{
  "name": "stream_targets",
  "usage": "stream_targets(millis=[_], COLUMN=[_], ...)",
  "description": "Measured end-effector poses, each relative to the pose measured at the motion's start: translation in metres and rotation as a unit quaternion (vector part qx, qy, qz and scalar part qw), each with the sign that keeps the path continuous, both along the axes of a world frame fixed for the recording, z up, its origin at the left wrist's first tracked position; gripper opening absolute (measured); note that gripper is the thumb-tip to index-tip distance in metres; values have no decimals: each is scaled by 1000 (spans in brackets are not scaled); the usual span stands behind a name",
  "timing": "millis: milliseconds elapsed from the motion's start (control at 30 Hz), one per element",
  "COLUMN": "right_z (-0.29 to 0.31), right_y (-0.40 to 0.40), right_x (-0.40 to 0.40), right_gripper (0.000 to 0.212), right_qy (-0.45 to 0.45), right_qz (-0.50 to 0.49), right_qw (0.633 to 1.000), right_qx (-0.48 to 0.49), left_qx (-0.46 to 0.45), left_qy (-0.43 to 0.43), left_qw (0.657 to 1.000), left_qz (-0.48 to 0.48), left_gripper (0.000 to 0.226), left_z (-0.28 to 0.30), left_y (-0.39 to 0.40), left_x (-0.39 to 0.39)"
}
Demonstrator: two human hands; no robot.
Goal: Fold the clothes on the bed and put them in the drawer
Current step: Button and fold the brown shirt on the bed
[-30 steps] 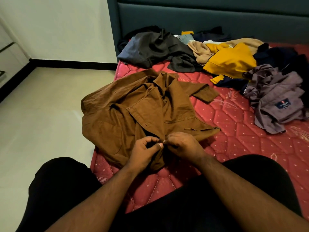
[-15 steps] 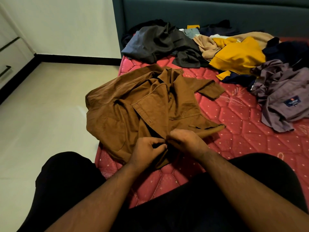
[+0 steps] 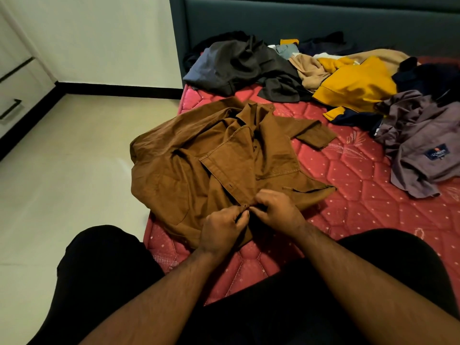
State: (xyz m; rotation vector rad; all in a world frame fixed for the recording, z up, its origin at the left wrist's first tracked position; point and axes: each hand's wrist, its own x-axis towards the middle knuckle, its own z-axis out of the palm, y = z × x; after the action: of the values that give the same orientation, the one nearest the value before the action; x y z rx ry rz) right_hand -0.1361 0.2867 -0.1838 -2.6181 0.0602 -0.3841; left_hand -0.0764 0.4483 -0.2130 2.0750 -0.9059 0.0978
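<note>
A brown button-up shirt (image 3: 199, 168) lies spread and rumpled on the red quilted mattress (image 3: 348, 220), its left part hanging over the bed's edge. My left hand (image 3: 221, 230) and my right hand (image 3: 276, 210) meet at the shirt's front placket near the hem, each pinching the cloth there between thumb and fingers. Further back lie unfolded clothes: a dark grey garment (image 3: 239, 66), a beige one (image 3: 308, 68), a yellow one (image 3: 356, 83) and a mauve shirt (image 3: 420, 140) with a navy label.
A white cabinet with drawers (image 3: 15, 95) and dark handles stands at the far left across the pale tiled floor (image 3: 74, 170). A dark teal headboard (image 3: 298, 23) backs the bed. My black-clad knees fill the bottom of the view.
Both hands stay pinched together on the shirt's placket and have worked slightly; the view has shifted a little, while the shirt lies as before.
</note>
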Motion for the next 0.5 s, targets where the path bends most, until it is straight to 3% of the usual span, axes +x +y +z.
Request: stream_targets(millis=[500], right_z=[-1], right_y=[-3], right_x=[2], right_gripper=[22], right_qy=[-10], right_qz=[19], right_qw=[1000], right_qx=[20], left_qx=[25], left_qy=[-28], left_qw=[999], left_qz=[-8], left_gripper=[37], left_z=[-1], left_y=[1], left_x=[0])
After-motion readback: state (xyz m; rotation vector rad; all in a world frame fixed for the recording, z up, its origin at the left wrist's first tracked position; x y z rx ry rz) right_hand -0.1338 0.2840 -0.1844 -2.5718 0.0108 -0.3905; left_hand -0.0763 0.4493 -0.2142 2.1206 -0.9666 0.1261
